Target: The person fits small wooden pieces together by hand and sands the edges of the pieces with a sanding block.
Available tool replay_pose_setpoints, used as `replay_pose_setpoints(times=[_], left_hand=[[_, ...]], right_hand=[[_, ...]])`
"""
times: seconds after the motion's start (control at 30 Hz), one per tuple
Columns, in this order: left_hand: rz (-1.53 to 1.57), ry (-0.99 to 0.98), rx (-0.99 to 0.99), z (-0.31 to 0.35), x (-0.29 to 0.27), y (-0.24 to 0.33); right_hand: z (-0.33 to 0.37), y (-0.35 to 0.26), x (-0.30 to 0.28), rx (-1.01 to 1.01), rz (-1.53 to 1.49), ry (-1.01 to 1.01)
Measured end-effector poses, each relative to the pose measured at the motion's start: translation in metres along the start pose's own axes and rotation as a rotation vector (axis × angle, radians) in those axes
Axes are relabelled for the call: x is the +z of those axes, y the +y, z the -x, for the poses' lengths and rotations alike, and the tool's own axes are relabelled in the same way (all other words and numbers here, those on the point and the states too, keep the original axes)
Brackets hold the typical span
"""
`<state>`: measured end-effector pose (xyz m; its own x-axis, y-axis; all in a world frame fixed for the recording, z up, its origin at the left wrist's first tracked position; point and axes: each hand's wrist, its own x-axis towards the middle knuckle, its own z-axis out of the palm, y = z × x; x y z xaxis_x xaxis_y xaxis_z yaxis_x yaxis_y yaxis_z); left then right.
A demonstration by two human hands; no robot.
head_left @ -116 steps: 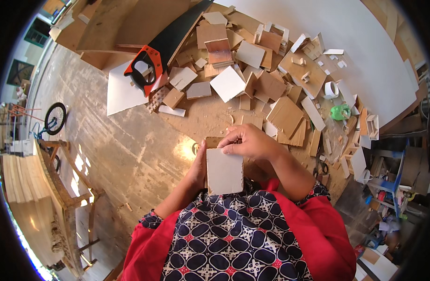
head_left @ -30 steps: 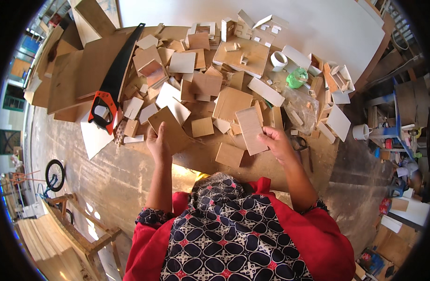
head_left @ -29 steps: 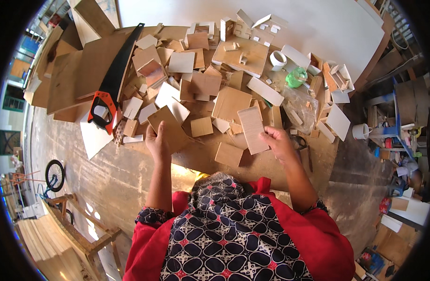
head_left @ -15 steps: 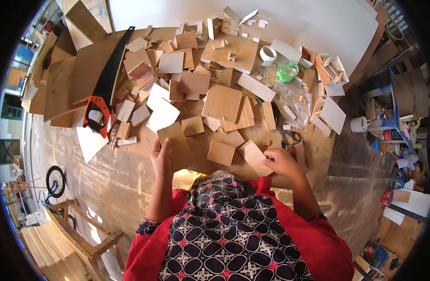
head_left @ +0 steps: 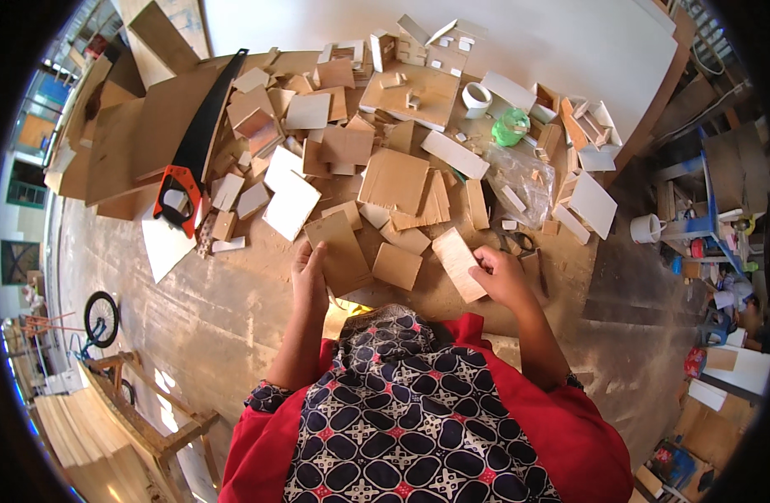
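Observation:
A thin brown wooden board (head_left: 341, 254) is gripped at its left edge by my left hand (head_left: 310, 272), thumb on top. My right hand (head_left: 496, 275) pinches the right edge of a lighter rectangular wooden piece (head_left: 457, 264), which is tilted up off the table. Between the two held pieces lies a small square wood block (head_left: 397, 267). Just beyond are a larger square board (head_left: 394, 182) and other offcuts. Dark-handled scissors (head_left: 519, 242) lie beside the fingers of my right hand.
A handsaw with an orange handle (head_left: 177, 199) leans on boards at the left. Wood offcuts crowd the worktable (head_left: 259, 268). Towards the back right are a roll of white tape (head_left: 477, 100), a green container (head_left: 511, 127) and a clear plastic bag (head_left: 526, 186).
My left hand has moved its board slightly right, towards the middle. The piece in my right hand has been raised and tilted, and that hand has shifted up a little.

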<state>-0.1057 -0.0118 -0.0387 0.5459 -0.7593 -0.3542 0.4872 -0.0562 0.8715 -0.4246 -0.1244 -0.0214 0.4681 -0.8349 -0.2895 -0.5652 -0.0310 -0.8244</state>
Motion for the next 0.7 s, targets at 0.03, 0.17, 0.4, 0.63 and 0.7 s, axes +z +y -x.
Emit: replay_pose_setpoints(times=[0.03, 0.17, 0.4, 0.63, 0.7], left_hand=[[-0.001, -0.016, -0.012, 0.001, -0.001, 0.000], [0.017, -0.067, -0.071, 0.000, -0.007, 0.002], [0.169, -0.102, -0.140, 0.011, -0.005, 0.009], [0.089, -0.226, -0.067, 0.041, 0.040, 0.020], [0.031, -0.209, -0.015, 0.053, 0.054, 0.027]], right_hand=[[0.000, 0.004, 0.003, -0.005, -0.034, 0.006], [0.000, 0.011, 0.009, -0.043, -0.013, 0.012], [-0.002, 0.012, 0.011, -0.058, -0.311, -0.009], [-0.007, -0.084, 0.030, -0.304, -0.160, -0.005], [-0.003, -0.100, 0.030, -0.342, -0.044, 0.019]])
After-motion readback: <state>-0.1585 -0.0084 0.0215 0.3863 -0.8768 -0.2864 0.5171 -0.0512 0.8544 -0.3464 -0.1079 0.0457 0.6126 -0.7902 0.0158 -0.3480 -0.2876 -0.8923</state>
